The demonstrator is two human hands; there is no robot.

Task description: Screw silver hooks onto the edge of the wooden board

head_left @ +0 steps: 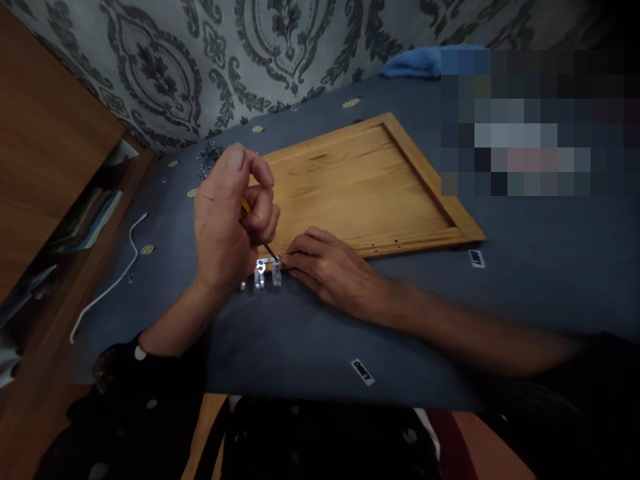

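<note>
My left hand (233, 213) is closed around a screwdriver (270, 251) with a yellow handle; its dark shaft points down to a small metal hinge bracket (265, 272) at the near edge of a wooden panel (360, 187). My right hand (325, 263) lies low on the blue cloth, fingertips pinched at the bracket right beside the screwdriver tip. The bracket's curved prongs hang over the panel's near-left corner. Whether a screw sits under the tip is too small to tell.
The panel lies on a dark blue patterned cloth (525, 267). A heap of small metal parts (210, 157) sits at the far left, a white cord (120, 267) trails along the left edge, and a wooden shelf (60, 200) stands beside it. A blue cloth (415, 63) lies far back.
</note>
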